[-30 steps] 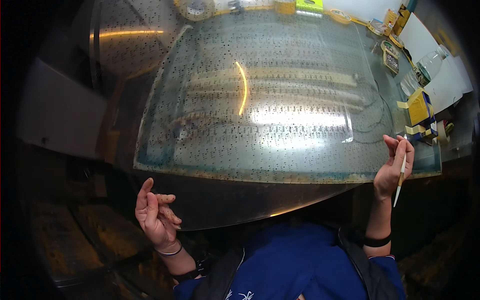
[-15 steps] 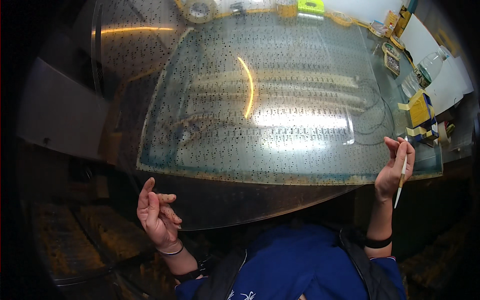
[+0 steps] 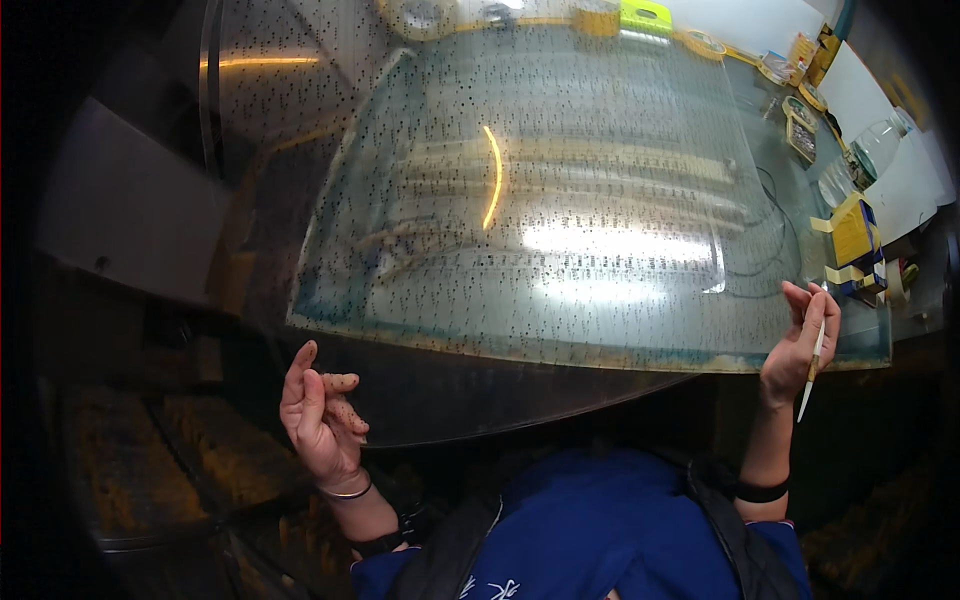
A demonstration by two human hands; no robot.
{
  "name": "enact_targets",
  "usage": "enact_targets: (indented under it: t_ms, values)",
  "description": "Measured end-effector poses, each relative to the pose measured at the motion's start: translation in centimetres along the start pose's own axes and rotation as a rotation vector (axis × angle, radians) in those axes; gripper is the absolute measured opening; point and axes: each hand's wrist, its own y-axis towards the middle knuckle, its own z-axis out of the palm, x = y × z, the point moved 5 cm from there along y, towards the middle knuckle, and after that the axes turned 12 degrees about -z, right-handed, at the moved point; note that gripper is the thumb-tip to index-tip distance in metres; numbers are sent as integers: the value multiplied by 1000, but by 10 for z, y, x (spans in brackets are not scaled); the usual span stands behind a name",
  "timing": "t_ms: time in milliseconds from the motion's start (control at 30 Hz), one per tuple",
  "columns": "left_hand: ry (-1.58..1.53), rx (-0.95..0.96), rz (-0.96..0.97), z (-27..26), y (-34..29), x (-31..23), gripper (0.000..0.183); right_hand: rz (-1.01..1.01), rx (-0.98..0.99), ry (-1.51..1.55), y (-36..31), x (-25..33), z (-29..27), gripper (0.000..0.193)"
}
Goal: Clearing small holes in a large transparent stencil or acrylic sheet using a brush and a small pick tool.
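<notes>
Step in hand appears to be holding clear, black-dotted plastic film (image 3: 470,300) over the teal-edged glass desk (image 3: 855,350): left hand (image 3: 325,425) seemingly pinches its edge; right hand (image 3: 797,345) grips a slim white pointed tool (image 3: 806,398). Next calls for steadiness.

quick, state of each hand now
Left hand: part-curled at the edge of the clear dotted sheet; grip can't be told.
Right hand: closed, holding a slim white stick.
</notes>
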Motion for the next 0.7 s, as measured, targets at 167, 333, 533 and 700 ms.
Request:
enact_targets:
  t_ms: [167,333,533,700]
  values:
    - [-18,-14,8,0,1,-4,33,7,10,4,-1,1,1,23]
    - [-20,-45,6,0,-2,-1,33,5,16,9,0,-3,-2,23]
    - [-13,-40,18,-2,-2,-2,32,-3,18,-4,0,-2,-2,22]
    - [-28,-18,23,1,-3,-3,33,-11,23,-7,0,-2,-3,22]
